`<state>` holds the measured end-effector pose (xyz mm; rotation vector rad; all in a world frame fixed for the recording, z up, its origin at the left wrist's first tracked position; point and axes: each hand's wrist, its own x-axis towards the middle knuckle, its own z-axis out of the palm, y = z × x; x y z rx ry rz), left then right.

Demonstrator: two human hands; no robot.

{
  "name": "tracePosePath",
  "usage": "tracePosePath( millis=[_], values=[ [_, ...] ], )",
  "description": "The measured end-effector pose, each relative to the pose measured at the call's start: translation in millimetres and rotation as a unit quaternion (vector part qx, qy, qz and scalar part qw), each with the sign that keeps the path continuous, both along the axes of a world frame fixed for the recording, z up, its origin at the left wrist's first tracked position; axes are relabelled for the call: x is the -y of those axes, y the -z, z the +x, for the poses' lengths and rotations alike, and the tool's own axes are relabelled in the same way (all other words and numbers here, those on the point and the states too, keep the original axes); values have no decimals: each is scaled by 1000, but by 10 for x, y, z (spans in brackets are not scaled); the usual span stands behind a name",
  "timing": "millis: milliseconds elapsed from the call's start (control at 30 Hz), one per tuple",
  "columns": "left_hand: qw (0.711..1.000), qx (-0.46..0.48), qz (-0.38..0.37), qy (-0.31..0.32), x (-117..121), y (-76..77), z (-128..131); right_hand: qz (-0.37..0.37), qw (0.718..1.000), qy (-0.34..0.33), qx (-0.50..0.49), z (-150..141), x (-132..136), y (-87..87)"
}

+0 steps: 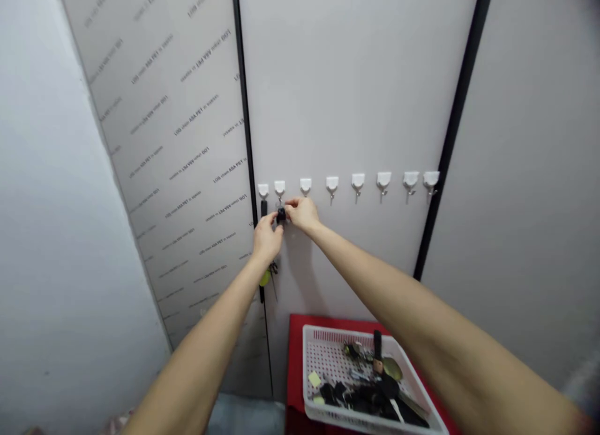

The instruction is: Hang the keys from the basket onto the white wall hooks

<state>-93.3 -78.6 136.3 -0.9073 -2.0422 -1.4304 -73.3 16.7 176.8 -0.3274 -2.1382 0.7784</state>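
A small black object that looks like a key fob (pixel 281 214) is at the second white hook (pixel 280 188) from the left, just below it. My left hand (pixel 267 240) grips it from the left, fingers and thumb curled at its side. From the right, my right hand (pixel 304 214) pinches at the same fob and its ring with closed fingertips. On the leftmost hook (pixel 263 190) hangs a black strap (pixel 264 208), partly hidden by my left hand. Below that hand, a yellow-green tag (pixel 265 278) and some dark keys (pixel 273 268) dangle.
Several more white hooks (pixel 358 181) run to the right along the pale panel (pixel 356 79). Below, a white plastic basket (pixel 307 360) with keys, straps and dark items stands on a red surface (pixel 296 366). A black vertical strip (pixel 450 141) edges the panel.
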Motion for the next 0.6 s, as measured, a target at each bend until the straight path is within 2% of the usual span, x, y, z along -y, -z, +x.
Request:
tracePosePath(
  millis=[67,167,267,333,367,467,533,600],
  values=[
    [1000,-19,6,6,33,200,93,34,999,-16,-9,176,-63,215],
    [997,-7,-45,55,41,653,279,82,991,-65,84,528,-229,774],
    [981,61,-134,124,-25,1208,492,108,948,-106,279,943,-421,1478],
    [962,115,-184,166,-101,1544,626,126,915,-76,374,1207,-517,1868],
    [951,141,-205,185,-142,1683,690,140,904,-48,401,1327,-544,2010],
    [913,196,-273,229,-259,1958,868,171,885,19,433,1615,-534,2229],
    [894,209,-324,229,-349,2036,958,151,884,21,441,1717,-505,2273],
    [886,190,-368,209,-482,2054,1013,122,898,14,422,1751,-527,2301]
  ],
)
